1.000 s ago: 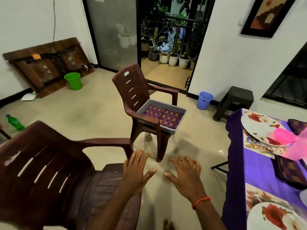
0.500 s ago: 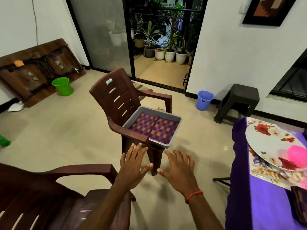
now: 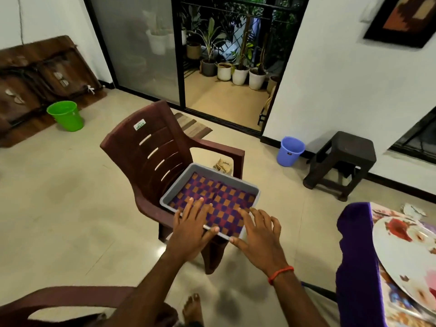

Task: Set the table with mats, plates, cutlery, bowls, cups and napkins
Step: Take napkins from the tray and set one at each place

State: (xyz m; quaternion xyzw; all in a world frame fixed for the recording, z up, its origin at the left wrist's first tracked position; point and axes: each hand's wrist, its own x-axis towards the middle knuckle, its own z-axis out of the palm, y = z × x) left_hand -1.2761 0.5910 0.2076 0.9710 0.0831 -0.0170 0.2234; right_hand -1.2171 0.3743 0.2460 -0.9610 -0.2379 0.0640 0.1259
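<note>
Checked cloths lie in the grey tray on the brown chair mid-frame, handy to the table lower right, as left hand and right hand reach over its near rim, fingers spread, gripping nothing.

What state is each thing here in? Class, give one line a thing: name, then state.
brown chair, upright
grey tray, on the chair seat, uncovered
checked cloth, lying flat inside the tray
left hand, open, fingers spread over the cloth
right hand, open, fingers loosely bent at the tray's near rim
sliding door, open
green bucket, upright
blue bucket, upright
floral plate, flat on the table
</note>
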